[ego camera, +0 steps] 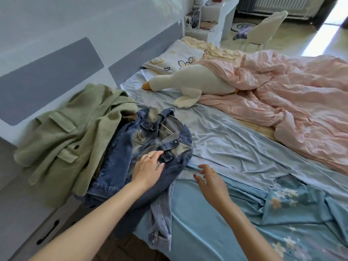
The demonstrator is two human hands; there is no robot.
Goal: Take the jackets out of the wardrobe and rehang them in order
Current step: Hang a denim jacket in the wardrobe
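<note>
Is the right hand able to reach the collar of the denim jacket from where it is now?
Probably yes. The right hand hovers open over the blue sheet beside the denim jacket; nothing lies between it and the collar. The left hand rests lower on the jacket, clear of that path.

Head view, angled down, close over bed point(235, 140)

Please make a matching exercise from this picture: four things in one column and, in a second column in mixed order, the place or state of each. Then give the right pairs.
Things:
1. green jacket
2. denim jacket
3. goose toy
4. right hand

Places or states:
A. partly under the pink quilt
B. under the left hand, which rests on it
C. over the blue sheet, fingers relaxed, holding nothing
D. at the bed's edge by the headboard

Pairs: 1-D, 2-B, 3-A, 4-C
</note>
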